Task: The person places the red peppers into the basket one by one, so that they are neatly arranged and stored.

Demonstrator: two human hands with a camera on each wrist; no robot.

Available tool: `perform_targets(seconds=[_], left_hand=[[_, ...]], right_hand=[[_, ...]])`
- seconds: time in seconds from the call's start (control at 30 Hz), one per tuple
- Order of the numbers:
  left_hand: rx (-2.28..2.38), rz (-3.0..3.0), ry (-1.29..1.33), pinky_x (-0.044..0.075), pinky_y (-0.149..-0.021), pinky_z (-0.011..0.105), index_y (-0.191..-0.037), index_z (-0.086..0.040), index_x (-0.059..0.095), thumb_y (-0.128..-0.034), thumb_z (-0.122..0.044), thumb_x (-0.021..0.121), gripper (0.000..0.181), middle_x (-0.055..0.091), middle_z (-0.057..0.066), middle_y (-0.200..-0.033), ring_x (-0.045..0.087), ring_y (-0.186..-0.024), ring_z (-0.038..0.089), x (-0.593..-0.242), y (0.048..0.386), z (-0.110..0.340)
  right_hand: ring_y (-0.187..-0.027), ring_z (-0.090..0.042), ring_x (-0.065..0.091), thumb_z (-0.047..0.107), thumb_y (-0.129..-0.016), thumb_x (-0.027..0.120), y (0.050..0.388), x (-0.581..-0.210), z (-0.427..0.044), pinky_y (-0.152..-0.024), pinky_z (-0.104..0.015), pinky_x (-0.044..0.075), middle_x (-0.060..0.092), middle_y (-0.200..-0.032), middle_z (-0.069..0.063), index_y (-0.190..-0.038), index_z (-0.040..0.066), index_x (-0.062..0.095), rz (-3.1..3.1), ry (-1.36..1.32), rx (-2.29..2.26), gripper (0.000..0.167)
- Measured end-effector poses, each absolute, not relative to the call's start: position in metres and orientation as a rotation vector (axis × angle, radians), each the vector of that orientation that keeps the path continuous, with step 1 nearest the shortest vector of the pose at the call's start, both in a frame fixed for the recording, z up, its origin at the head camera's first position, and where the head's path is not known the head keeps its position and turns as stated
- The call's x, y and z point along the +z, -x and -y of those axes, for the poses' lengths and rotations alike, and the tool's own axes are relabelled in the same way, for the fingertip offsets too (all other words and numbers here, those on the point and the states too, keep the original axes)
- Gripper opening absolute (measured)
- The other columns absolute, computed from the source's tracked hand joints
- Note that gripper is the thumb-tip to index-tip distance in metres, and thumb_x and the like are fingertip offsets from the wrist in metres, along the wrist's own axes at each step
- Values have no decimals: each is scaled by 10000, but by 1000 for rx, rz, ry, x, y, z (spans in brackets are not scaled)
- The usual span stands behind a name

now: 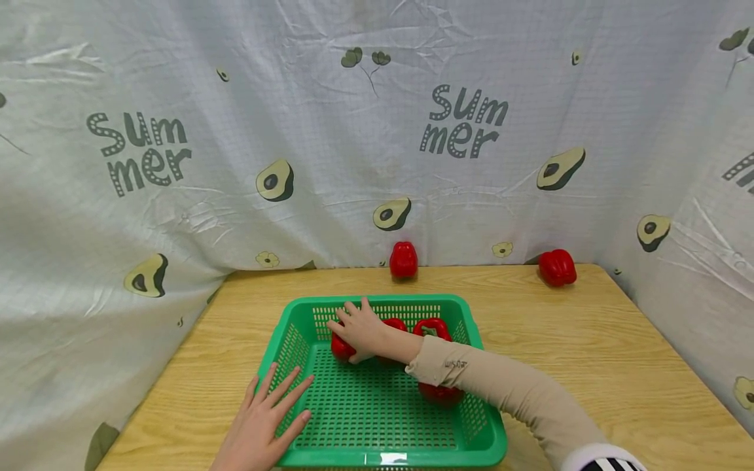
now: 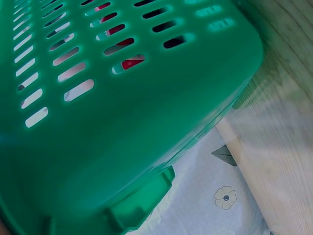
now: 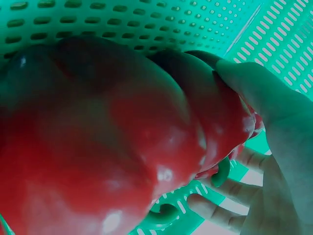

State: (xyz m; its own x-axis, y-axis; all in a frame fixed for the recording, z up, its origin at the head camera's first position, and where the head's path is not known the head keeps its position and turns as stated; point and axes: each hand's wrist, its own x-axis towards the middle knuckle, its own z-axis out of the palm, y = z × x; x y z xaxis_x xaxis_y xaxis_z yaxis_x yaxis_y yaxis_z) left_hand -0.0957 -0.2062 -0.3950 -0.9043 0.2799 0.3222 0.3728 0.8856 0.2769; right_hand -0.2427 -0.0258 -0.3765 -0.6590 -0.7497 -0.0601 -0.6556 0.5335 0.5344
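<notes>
Peppers (image 1: 438, 394) are sitting in a green basket (image 1: 436, 458), one under the right hand (image 1: 360, 332)

Its fingers are lying loosely spread about that pepper (image 1: 341, 348) near the far left corner, thumb touching, no firm grip showing; the left hand (image 1: 259, 422) is resting spread at the left rim. Filling seems in hand, likely calling for a clean release next; two more peppers (image 1: 403, 261) (image 1: 557, 267) are sitting on the worktop (image 1: 548, 340). "Summer" is showing on the cloth (image 1: 318, 98); the sleeve's (image 1: 518, 386) print is looking illegible
</notes>
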Motion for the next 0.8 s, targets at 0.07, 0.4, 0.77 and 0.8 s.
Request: perform_targets(seconds=[0.07,0.4,0.77,0.8], left_hand=[[-488,2783,486,234,-965,594,-1266,-262,518,-829,-373,578,454,514,39,-1307,324,-1272,416,-395,96,206],[-514,2783,471,233,-963,591,-1255,-239,532,-822,-352,592,451,512,59,-1307,332,-1266,422,-396,97,205],[-485,2777,469,239,-960,590,-1252,-233,536,-817,-366,591,458,524,52,-1295,341,-1259,423,-396,95,204],[-481,2777,470,241,-959,591,-1252,-231,536,-817,-367,590,459,526,50,-1294,343,-1258,422,-396,95,204]], right_hand=[[-1183,-190,395,665,-706,561,243,-376,25,-953,-447,390,436,-1311,16,-1324,262,348,2584,-1204,-792,768],[-1177,-190,394,662,-691,581,244,-372,22,-945,-442,387,438,-1307,17,-1291,231,372,2626,-1247,-773,768],[-1171,-176,396,659,-709,564,244,-372,19,-927,-416,392,431,-1306,33,-1350,312,332,2643,-1278,-747,765],[-1170,-177,397,655,-712,565,244,-372,19,-928,-415,392,431,-1304,33,-1350,317,331,2645,-1283,-743,760]])
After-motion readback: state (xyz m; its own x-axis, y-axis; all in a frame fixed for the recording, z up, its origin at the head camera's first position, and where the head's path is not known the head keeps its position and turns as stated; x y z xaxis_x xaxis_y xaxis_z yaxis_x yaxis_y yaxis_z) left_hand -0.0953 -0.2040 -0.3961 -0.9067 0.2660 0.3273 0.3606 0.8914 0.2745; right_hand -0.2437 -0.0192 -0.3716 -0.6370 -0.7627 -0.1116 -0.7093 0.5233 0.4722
